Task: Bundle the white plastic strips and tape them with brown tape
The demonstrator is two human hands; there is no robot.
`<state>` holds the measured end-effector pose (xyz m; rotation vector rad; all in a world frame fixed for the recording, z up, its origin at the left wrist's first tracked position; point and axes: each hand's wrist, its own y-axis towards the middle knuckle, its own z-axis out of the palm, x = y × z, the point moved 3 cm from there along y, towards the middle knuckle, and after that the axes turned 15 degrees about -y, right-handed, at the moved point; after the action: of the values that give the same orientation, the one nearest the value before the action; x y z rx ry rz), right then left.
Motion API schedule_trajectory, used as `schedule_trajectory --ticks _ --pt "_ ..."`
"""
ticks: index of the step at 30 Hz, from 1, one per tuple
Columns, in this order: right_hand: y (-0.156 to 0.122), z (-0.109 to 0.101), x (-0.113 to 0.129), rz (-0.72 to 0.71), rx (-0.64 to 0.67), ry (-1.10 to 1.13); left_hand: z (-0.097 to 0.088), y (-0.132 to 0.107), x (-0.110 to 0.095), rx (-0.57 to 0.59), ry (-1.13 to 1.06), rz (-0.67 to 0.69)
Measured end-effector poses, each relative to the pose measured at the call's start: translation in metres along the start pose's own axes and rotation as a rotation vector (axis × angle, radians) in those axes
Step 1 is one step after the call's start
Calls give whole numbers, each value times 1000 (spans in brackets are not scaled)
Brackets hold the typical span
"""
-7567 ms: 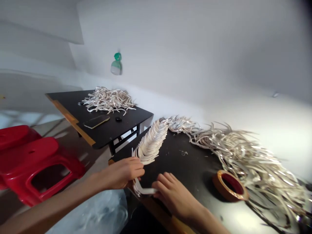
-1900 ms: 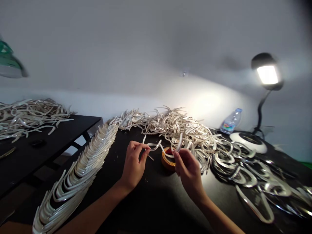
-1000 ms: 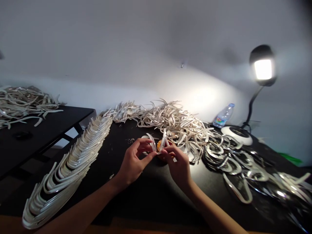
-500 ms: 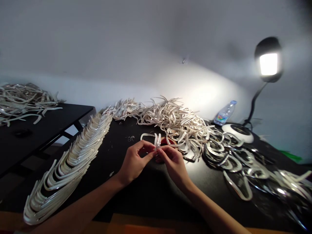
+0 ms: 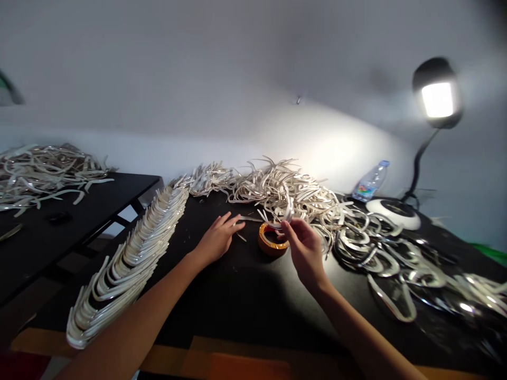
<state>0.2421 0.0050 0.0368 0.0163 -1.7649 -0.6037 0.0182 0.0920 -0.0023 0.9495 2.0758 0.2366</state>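
My right hand (image 5: 307,250) pinches a few white, curved strips (image 5: 288,211) between thumb and fingers. Just below and to the left of them, a roll of orange tape (image 5: 266,247) lies on the black table (image 5: 237,306). Over the table left of the roll, my left hand (image 5: 217,236) has its fingers stretched out and apart, with nothing seen in it. A thin pale strip (image 5: 251,218) lies by its fingertips; whether they touch is unclear.
A long row of nested white curved strips (image 5: 130,269) runs along the left side. Loose strips are heaped (image 5: 285,184) at the back. Glossy curved pieces (image 5: 368,248), a plastic bottle (image 5: 371,182) and a lit lamp (image 5: 438,97) stand right. Another table (image 5: 130,187) bears more strips.
My hands, together at the strips before, have parted. The left moved left and opened; the right moved right with strips in it. The tape roll now shows more fully.
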Motion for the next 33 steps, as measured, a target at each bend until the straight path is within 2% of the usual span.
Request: schedule_trajectory --ticks 2,4,7,10,12,14,17,19,21,23,26,28,30,33 --pt "1 -3 3 -37 -29 -47 0 3 10 4 63 -20" --pt "1 -4 5 -58 -45 -82 -2 3 10 -36 84 -21" --pt "0 -5 6 -61 -76 -107 -13 2 0 -180 46 -22" --pt "-1 -2 4 -51 -53 -84 -25 -2 -14 -379 -201 -81" --pt "-3 2 1 -40 -2 -55 -29 -4 -23 -457 -393 -120" --pt "-6 6 -3 -40 48 -56 -30 -4 -32 -491 -501 -120" --pt "-12 13 -9 -49 90 -65 -27 -3 -41 -497 -552 -139" --pt "-15 17 -12 -5 123 -18 -25 -2 -44 -521 -639 -183" --pt "-18 22 -15 78 162 49 -23 -3 -46 -561 -834 -230" --pt "-20 26 -17 162 192 97 -19 -5 -51 -546 -1063 -284" --pt "-21 29 -17 249 222 160 -10 -8 -60 -408 -1221 -344" --pt "-21 29 -17 268 243 211 -4 -10 -65 -289 -1140 -331" --pt "-21 29 -15 262 262 277 -1 -12 -69 -206 -960 -271" --pt "-18 28 -12 256 271 381 0 -14 -74 -186 -694 -159"
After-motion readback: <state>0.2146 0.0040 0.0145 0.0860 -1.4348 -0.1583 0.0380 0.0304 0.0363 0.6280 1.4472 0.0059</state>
